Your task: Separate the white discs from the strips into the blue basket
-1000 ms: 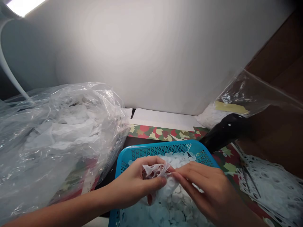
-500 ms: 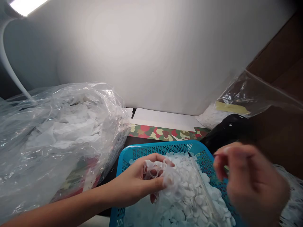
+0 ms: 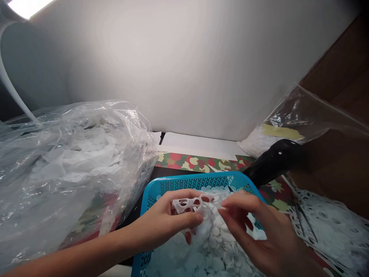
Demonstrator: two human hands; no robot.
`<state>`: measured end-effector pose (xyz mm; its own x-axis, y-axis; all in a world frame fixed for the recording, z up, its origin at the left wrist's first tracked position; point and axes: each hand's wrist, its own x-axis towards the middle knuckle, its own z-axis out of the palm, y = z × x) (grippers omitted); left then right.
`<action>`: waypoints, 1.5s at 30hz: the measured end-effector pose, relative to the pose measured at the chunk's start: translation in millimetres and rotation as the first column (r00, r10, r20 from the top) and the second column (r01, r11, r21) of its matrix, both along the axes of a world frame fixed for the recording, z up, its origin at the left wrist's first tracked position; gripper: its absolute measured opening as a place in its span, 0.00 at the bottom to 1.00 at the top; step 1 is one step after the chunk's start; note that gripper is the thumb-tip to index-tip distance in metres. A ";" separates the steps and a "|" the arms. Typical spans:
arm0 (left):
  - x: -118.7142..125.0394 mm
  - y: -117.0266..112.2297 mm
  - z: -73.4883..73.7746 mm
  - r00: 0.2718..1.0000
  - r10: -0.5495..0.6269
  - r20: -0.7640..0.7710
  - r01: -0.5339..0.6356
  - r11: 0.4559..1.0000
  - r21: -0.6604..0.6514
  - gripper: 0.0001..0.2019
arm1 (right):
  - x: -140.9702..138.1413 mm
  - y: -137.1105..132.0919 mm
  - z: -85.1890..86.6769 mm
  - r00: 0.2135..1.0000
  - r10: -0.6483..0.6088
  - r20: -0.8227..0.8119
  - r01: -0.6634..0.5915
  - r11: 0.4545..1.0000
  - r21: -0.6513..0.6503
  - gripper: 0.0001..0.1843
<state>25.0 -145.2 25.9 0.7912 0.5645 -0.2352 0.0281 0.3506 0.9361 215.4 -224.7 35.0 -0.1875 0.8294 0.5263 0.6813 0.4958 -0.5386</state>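
Blue perforated plastic basket (image 3: 184,182) is the landmark, low and centred in view, heaped with loose white discs (image 3: 219,246).

Both hands work directly over the basket. Left hand (image 3: 164,223) is closed firmly around a scrap of white holed sheet (image 3: 187,206), thumb across the front, fingers curled behind. The scrap is bunched up, with several round holes showing, and hangs just above the discs. Its pale lower part droops toward the pile.

Right hand (image 3: 259,231) is beside the left, over the basket's right side. Its grip is partly open, fingers curved, with the fingertips (image 3: 223,209) at the scrap's upper right edge. They touch the sheet or come very close; cannot tell whether they have hold of it.

Left of the basket, a large clear plastic bag (image 3: 72,154) lies bulging, full of crumpled white material. Right of the basket, a heap of white holed sheeting (image 3: 331,227) lies on red-and-green printed paper (image 3: 276,188). Beyond the basket's far right corner are a black curved object (image 3: 276,161) and a clear bag (image 3: 300,115) with white contents and a yellow strip. Far beyond the basket to the left, a white desk lamp (image 3: 8,50) arches overhead.
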 end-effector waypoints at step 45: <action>0.8 0.4 -1.6 0.979 0.190 -0.070 -0.186 0.981 0.056 0.16 | -5.5 -3.7 10.3 0.923 0.379 0.066 -0.363 0.915 -0.177 0.05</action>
<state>25.8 -144.8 24.3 0.6511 0.7138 -0.2580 0.0363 0.3103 0.9500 209.9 -228.4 45.3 -0.5414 0.7609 0.3578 0.5174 0.6369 -0.5716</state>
